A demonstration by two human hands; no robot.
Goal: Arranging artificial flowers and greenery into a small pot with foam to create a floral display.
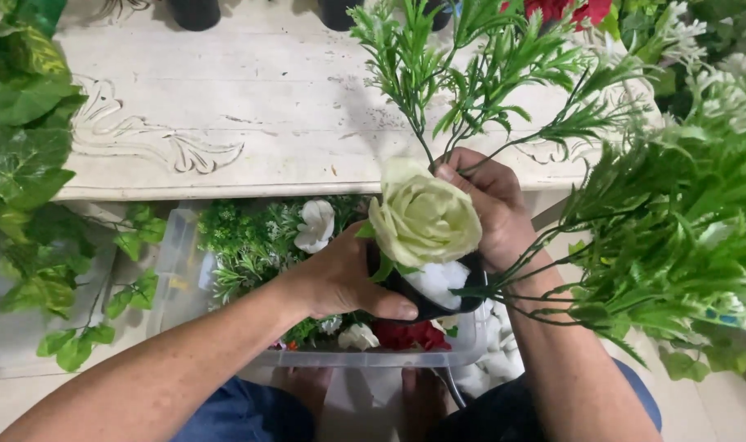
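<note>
Fingers of the left hand point(340, 278) curl around the near wall of a small round black plastic pot point(426, 304) at centre frame, thumb laid along its lower rim, so that hand is closed on the pot. The right hand point(492, 217) is closed too, pinching the thin stems of a feathery green artificial fern sprig point(471, 74) just behind a large cream-white fabric rose point(424, 219) that sits in the pot's mouth. The sprig fans up toward the top centre of the frame.

Seating the stems well looks to call for a steady pot, so the left grip should stay firm while the right guides the stems straight down beside the rose, not across its petals; a push from the side could tip the bloom.

White filler point(438, 280), foam or stones, I cannot tell which, shows inside the pot below the rose. Directly under the hands lies a clear rectangular plastic tub point(176, 245) holding loose artificial greenery, white blossoms and a red flower at its near edge. A whitewashed carved wooden board point(250, 106) spans the upper left, leafy ivy-like garland point(25, 155) hangs down the left edge, and more green plastic foliage point(676, 237) crowds the right side.
</note>
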